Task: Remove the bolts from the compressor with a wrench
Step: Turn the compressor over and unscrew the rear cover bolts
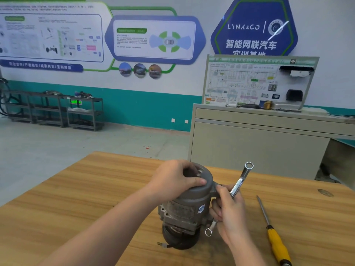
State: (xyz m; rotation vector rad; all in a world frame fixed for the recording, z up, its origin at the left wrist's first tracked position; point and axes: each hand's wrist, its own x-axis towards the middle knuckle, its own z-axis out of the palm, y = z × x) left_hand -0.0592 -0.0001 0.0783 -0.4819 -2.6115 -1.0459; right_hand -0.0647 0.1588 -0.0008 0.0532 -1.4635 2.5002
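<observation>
A grey metal compressor [189, 206] stands upright on the wooden table [96, 189], black pulley end down. My left hand [173, 179] grips its rounded top cap, thumb on the near rim, fingers over the far side. My right hand [229, 210] holds a silver double ring wrench [240, 181] by its middle, right beside the compressor's right flank. One ring points up and away, the other ring sits low by the compressor's base. The thumb and forefinger of that hand touch a lug on the housing. Any bolt there is hidden by the fingers.
A yellow-handled screwdriver [276, 240] lies on the table to the right of my right hand. A beige cabinet [257, 148] with a wiring display board stands behind the table. Dark shelving carts [57, 110] line the far wall on the left.
</observation>
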